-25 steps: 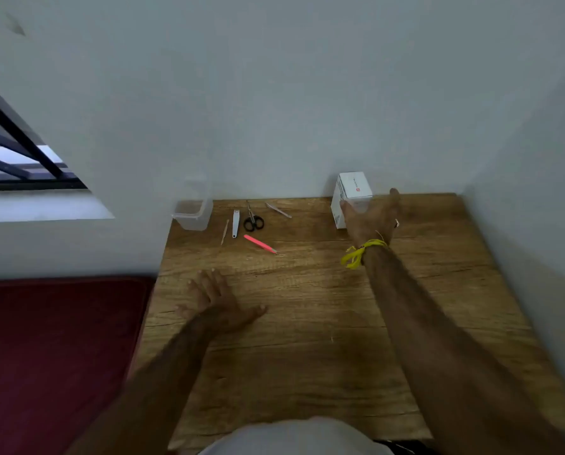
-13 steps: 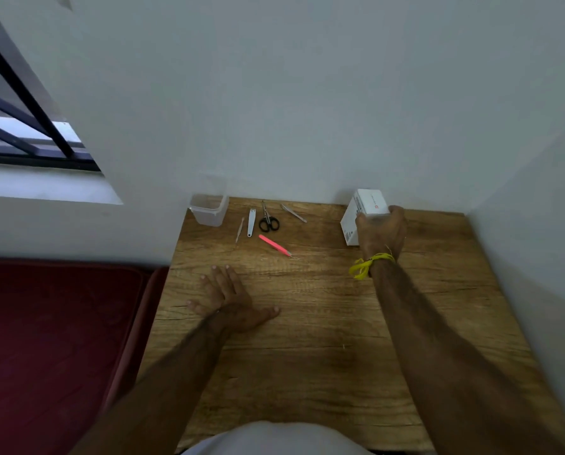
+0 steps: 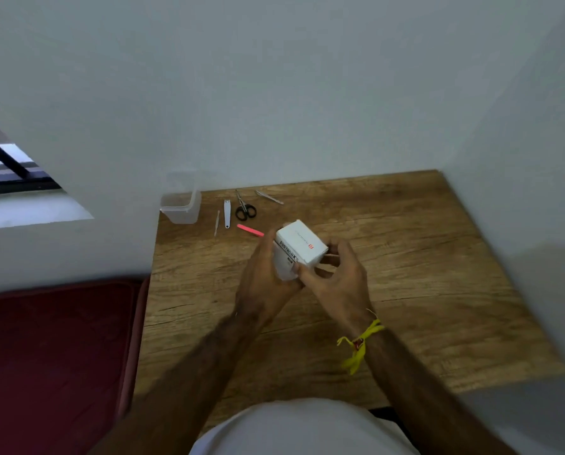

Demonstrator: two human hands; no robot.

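Left hand point(image 3: 268, 277) and right hand point(image 3: 337, 277) both grip the white box point(image 3: 302, 247); held above the table point(image 3: 406, 257).

The left forearm point(image 3: 208, 356) and right forearm point(image 3: 415, 382) are bare. A knotted yellow thread band point(image 3: 360, 344) with loose ends circles the right wrist, well behind the fingers point(image 3: 341, 249). A white garment point(image 3: 307, 428) covers the torso.

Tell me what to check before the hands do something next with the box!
1. Left hand grips box: ok.
2. Right hand grips box: ok.
3. Flaps of box shut: cannot tell, hidden.
4. Scissors well away from hands: ok.
5. Pink stick apart from box: ok, though close.
6. Bare table below for setting down: ok.
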